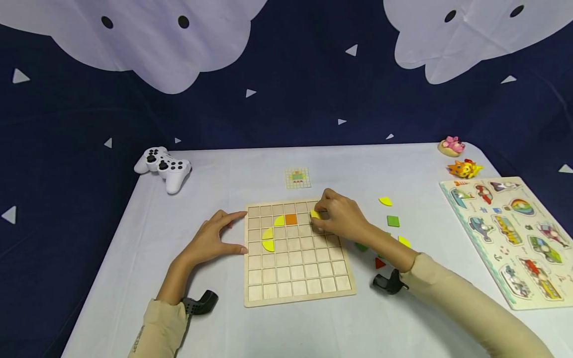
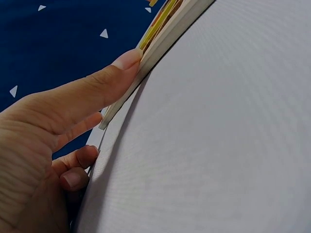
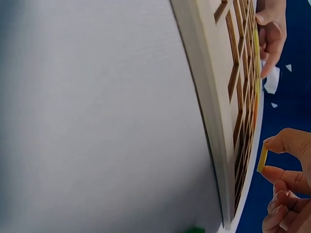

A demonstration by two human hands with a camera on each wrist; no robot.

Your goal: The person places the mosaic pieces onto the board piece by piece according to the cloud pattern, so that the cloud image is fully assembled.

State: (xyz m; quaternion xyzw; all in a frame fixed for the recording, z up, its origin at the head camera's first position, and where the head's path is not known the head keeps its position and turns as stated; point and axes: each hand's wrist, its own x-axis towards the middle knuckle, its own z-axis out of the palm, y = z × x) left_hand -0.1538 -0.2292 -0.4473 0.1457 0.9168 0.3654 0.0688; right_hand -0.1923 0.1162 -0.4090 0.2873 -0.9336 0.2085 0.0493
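Wooden grid board [image 1: 297, 278] sits near the front edge of the table [image 1: 277, 328], mostly unfilled — you have four pieces seated so far, all in its upper rows: a yellow quarter-round [image 1: 279, 221] and an orange square [image 1: 291, 219] side by side in the second row, and two more yellow curved pieces [image 1: 268, 239] stacked just below at the left. Every other cell that shows is bare, so I'd judge the pattern barely started.

Your right hand [image 1: 342, 217] pinches a thin yellow piece [image 1: 315, 214] between thumb and fingertips, just above the board's upper right cells; the right wrist view shows that piece [image 3: 262, 159] on edge and apart from the wood, so it is not yet seated. Your left hand [image 1: 214, 239] lies with fingers extended, thumb and forefinger against the board's left edge, bracing it — the left wrist view shows the thumb [image 2: 104, 80] touching the rim.

Loose pieces wait on the table right of the board: a yellow one [image 1: 385, 201], a green square [image 1: 393, 221], another yellow [image 1: 404, 241], a red triangle [image 1: 379, 263], and a green one partly hidden by your wrist. Small pattern card [image 1: 297, 177] lies behind the board's far edge; most of its design looks left to build. Its detail is too small to read.
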